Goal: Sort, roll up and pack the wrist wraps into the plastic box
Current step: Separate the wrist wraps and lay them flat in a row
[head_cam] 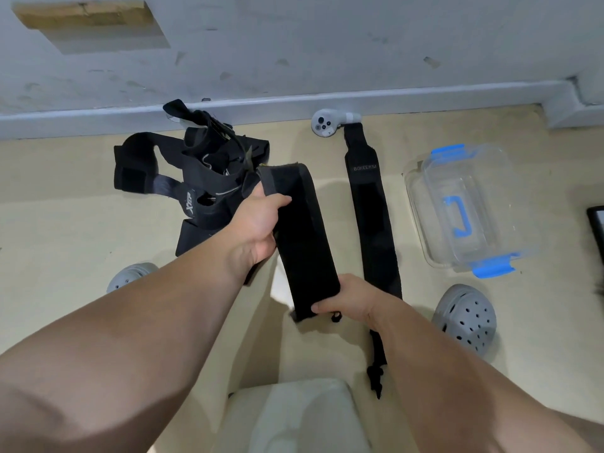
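A black wrist wrap (304, 243) is stretched out above the floor between my hands. My left hand (258, 223) grips its far end, thumb on top. My right hand (349, 304) pinches its near end, and a small black loop hangs below the fingers. A second black wrap (372, 220), marked BOKEERSI, lies flat and straight on the floor to the right. A tangled heap of black wraps and straps (196, 178) sits at the left by the wall. The clear plastic box (434, 237) with blue clips stands at the right.
A white controller (323, 123) lies by the skirting board at the far end of the flat wrap. Grey clogs are at the left (130, 276) and right (465, 317). A dark screen edge (596, 230) shows at the far right.
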